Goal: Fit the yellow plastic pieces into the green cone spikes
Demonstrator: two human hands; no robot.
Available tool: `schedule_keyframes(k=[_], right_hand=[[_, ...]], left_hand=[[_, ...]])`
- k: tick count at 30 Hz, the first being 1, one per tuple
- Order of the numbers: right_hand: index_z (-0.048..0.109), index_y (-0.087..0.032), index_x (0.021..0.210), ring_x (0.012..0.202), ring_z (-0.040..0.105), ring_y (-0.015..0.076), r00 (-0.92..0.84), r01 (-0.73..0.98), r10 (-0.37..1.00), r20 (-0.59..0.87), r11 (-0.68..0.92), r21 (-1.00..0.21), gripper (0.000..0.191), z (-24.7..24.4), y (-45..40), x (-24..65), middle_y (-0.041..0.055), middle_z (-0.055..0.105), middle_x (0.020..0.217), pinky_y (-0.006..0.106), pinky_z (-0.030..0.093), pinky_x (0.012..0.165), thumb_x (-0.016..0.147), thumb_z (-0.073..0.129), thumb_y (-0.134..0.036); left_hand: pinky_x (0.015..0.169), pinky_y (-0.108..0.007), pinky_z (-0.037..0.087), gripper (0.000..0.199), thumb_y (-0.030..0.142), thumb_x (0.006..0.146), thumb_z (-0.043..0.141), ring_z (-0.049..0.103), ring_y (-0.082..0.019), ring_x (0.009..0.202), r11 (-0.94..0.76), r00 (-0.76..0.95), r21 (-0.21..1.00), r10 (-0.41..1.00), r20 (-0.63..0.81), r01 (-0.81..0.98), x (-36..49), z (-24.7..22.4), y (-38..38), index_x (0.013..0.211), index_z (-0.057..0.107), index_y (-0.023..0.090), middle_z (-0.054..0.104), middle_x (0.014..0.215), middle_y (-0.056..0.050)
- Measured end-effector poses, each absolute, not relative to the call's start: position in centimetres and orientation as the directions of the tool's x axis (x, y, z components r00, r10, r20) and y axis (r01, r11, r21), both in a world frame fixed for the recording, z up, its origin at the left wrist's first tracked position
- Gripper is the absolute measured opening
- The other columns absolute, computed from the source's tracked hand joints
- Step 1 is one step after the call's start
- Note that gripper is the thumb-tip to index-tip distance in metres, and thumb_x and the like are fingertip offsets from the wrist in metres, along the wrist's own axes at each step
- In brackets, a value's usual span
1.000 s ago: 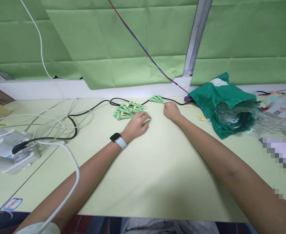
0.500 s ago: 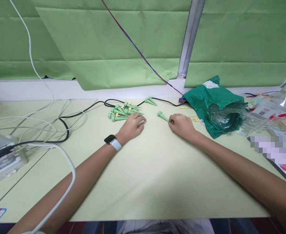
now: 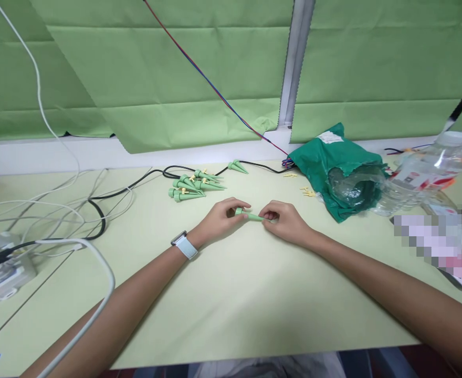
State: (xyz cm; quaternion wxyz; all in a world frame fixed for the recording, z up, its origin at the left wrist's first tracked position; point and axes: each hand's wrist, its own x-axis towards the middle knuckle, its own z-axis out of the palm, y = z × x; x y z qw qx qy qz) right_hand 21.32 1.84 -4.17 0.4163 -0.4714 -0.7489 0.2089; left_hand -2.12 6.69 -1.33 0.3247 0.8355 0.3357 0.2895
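A green plant watering spike (image 3: 253, 216) lies level between my two hands, just over the table. The fingers and thumb of my left hand (image 3: 220, 219) close around its wide capped end. My right hand (image 3: 286, 221) pinches the narrow tip between thumb and fingers. Beyond my left hand lies a pile of similar green spikes (image 3: 187, 195), several with small yellow valves fitted. Another spike pair (image 3: 238, 167) rests apart, farther back. Loose yellow valves (image 3: 307, 192) lie on the table beyond my right hand.
A torn green plastic bag (image 3: 317, 163) and clear plastic bottles (image 3: 420, 170) stand at the right, with a blurred flat item (image 3: 431, 244) nearer. White and black cables run across the left side to a white power device (image 3: 6, 268). Green sheets cover the wall behind.
My right hand has drawn the spike nearer to me and slightly left. My left hand has moved away from the pile and taken the spike's wide end.
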Motion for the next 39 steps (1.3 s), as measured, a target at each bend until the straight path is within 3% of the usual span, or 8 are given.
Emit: schedule_keyframes(k=[4, 10, 13, 16, 21, 29, 36, 39], right_hand=[[0.071, -0.021, 0.083, 0.072, 0.06, 0.0166, -0.176, 0.51, 0.87, 0.462, 0.481, -0.713, 0.015, -4.2, 1.9, 21.4, 0.0019, 0.065, 0.08, 0.029, 0.05, 0.067, 0.075, 0.063, -0.012], [0.071, -0.021, 0.089, 0.077, 0.064, 0.0169, -0.241, 0.512, 0.873, 0.425, 0.486, -0.708, 0.009, -4.2, 2.4, 21.8, 0.003, 0.069, 0.086, 0.029, 0.051, 0.072, 0.084, 0.065, -0.023], [0.071, -0.019, 0.096, 0.091, 0.065, 0.0207, -0.236, 0.674, 0.844, 0.482, 0.499, -0.544, 0.017, -3.4, 4.4, 23.4, 0.0063, 0.071, 0.097, 0.032, 0.05, 0.083, 0.09, 0.062, -0.033], [0.071, -0.017, 0.105, 0.113, 0.06, 0.0266, -0.139, 0.885, 0.866, 0.48, 0.326, -0.332, 0.026, -2.2, 7.7, 25.9, 0.012, 0.069, 0.114, 0.037, 0.046, 0.098, 0.095, 0.057, -0.036], [0.068, -0.009, 0.119, 0.119, 0.057, 0.0276, 0.082, 0.996, 0.952, 0.296, -0.069, -0.053, 0.033, -1.0, 12.6, 29.2, 0.0199, 0.066, 0.124, 0.032, 0.047, 0.096, 0.094, 0.045, -0.01], [0.074, -0.006, 0.108, 0.111, 0.065, 0.0329, 0.221, 0.973, 0.956, 0.192, -0.228, 0.016, 0.03, -1.4, 15.8, 30.2, 0.0264, 0.07, 0.11, 0.038, 0.052, 0.089, 0.088, 0.051, -0.003], [0.068, -0.011, 0.117, 0.104, 0.068, 0.0301, 0.2, 0.977, 0.939, 0.279, -0.212, 0.015, 0.029, -1.2, 15.0, 30.9, 0.0225, 0.069, 0.115, 0.036, 0.051, 0.087, 0.093, 0.051, -0.014], [0.068, -0.014, 0.108, 0.097, 0.069, 0.0283, 0.182, 0.983, 0.911, 0.371, -0.155, -0.1, 0.023, -1.1, 14.3, 30.9, 0.018, 0.072, 0.105, 0.035, 0.05, 0.083, 0.089, 0.055, -0.014]], left_hand=[[0.078, -0.033, 0.053, 0.046, 0.036, 0.077, 0.078, 0.065, -0.019, 0.087, -0.365, 0.618, 0.905, 0.77, 0.16, 0.22, -2.5, -1.0, 7.2, 0.12, 0.069, 0.024, 0.07, 0.115, -0.008], [0.086, -0.035, 0.054, 0.043, 0.035, 0.074, 0.082, 0.069, -0.021, 0.091, -0.207, 0.514, 0.975, 0.846, 0.14, 0.075, -3.1, -1.1, 8.1, 0.114, 0.074, 0.022, 0.071, 0.104, -0.007], [0.093, -0.038, 0.053, 0.048, 0.033, 0.076, 0.082, 0.07, -0.021, 0.094, -0.097, 0.469, 0.995, 0.878, 0.093, -0.017, -3.2, -1.5, 8.6, 0.121, 0.074, 0.022, 0.072, 0.106, -0.008], [0.103, -0.042, 0.049, 0.052, 0.031, 0.076, 0.084, 0.07, -0.022, 0.097, 0.006, 0.444, 0.994, 0.895, 0.043, -0.106, -3.3, -1.7, 8.9, 0.126, 0.073, 0.021, 0.073, 0.11, -0.008], [0.107, -0.044, 0.048, 0.045, 0.034, 0.079, 0.083, 0.069, -0.018, 0.093, 0.06, 0.432, 0.984, 0.902, 0.019, -0.167, -3.3, -2.0, 9.3, 0.121, 0.076, 0.019, 0.074, 0.112, -0.01], [0.108, -0.044, 0.049, 0.045, 0.035, 0.081, 0.081, 0.067, -0.016, 0.093, 0.068, 0.469, 0.979, 0.883, 0.03, -0.191, -3.4, -2.2, 9.4, 0.123, 0.075, 0.02, 0.072, 0.117, -0.008], [0.106, -0.043, 0.051, 0.044, 0.035, 0.08, 0.082, 0.067, -0.015, 0.09, 0.081, 0.466, 0.977, 0.885, 0.02, -0.198, -3.2, -2.1, 9.4, 0.12, 0.076, 0.018, 0.074, 0.106, -0.008], [0.106, -0.042, 0.05, 0.044, 0.033, 0.08, 0.082, 0.068, -0.015, 0.092, 0.088, 0.46, 0.975, 0.888, 0.016, -0.205, -3.2, -2.0, 9.4, 0.121, 0.075, 0.017, 0.074, 0.108, -0.009]])
